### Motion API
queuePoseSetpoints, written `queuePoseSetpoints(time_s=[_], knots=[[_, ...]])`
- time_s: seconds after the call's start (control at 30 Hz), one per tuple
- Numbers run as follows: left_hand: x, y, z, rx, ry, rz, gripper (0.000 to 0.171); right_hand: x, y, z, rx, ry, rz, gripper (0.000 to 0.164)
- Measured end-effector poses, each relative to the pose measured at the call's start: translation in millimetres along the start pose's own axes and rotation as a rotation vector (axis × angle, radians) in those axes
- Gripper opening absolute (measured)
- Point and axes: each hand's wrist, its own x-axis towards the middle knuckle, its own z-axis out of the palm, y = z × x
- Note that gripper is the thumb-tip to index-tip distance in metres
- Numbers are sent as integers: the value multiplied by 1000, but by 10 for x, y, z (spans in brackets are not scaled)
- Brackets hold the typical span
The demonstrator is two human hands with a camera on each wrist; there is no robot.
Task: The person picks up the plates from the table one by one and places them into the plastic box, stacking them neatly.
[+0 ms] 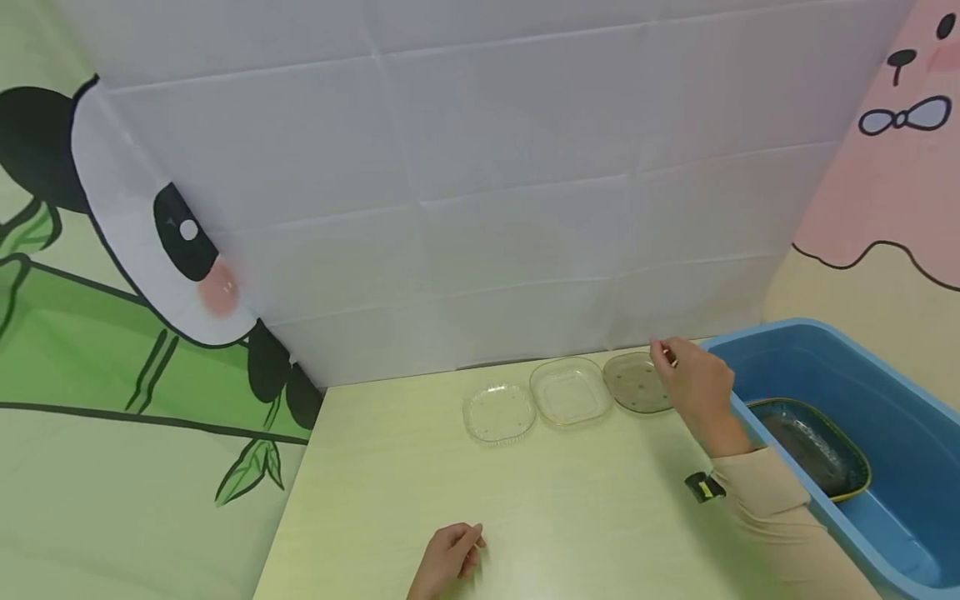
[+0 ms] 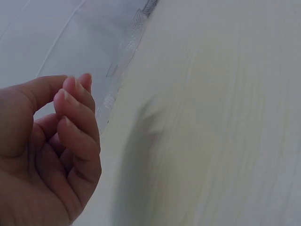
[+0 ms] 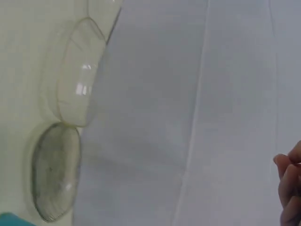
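Three see-through dishes stand in a row along the back of the table: a clear one with a ribbed rim point(image 1: 498, 414), a clear squarish one with a faint yellow rim point(image 1: 570, 392), and a smoky grey one point(image 1: 633, 381). Near the grey dish hovers my right hand point(image 1: 697, 382), its fingers loosely bent and nothing held. In the right wrist view that hand is mostly out of frame, apart from the grey dish point(image 3: 56, 172). My left hand point(image 1: 448, 552) is low over the table front, fingers loosely curled and empty; the left wrist view shows its palm point(image 2: 51, 155).
A blue plastic tub point(image 1: 772, 367) stands at the right, beside my right forearm. Inside it lies a dark green dish with a yellowish rim point(image 1: 813, 446). A white cloth point(image 1: 487, 208) hangs behind the pale table point(image 1: 360, 483), with a panda print at the left.
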Motion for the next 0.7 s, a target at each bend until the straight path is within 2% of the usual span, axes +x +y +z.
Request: queuePoseSetpoints(time_s=[0.13,0.4,0.5,0.7], knots=[[-15,5,-11,-6,2,-5,43,-309,27,224,63,14,42,16],[-37,19,-10,-2,17,-10,43,-839,126,455,129,-73,213,19],[-22,20,-2,3,21,-8,43,-980,151,473,134,-161,306,20],[-9,-6,19,24,19,3,42,-1204,167,471,166,-420,518,27]])
